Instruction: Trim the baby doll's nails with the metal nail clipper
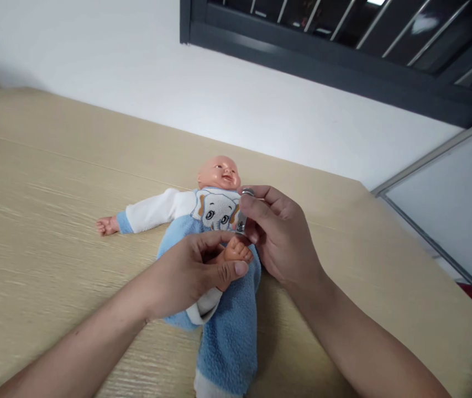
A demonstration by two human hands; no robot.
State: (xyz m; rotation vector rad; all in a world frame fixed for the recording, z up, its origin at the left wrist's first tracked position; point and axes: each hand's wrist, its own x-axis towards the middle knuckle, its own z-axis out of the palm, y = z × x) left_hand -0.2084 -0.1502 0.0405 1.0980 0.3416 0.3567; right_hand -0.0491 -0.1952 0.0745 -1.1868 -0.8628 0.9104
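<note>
Left hand (pixel 194 271): thumb and curled fingers pinching small orange plastic doll foot (pixel 238 251), lifted off table, palm facing right. Right hand (pixel 279 237): thumb and forefinger pressed on small silver metal clipper (pixel 242 224), held upright, tip just beside toes. Both forearms come in from bottom edge and meet over the foot. Baby doll in blue fleece suit (pixel 215 210) lies face up on light wood-grain table (pixel 53 193), one arm flung out.
</note>
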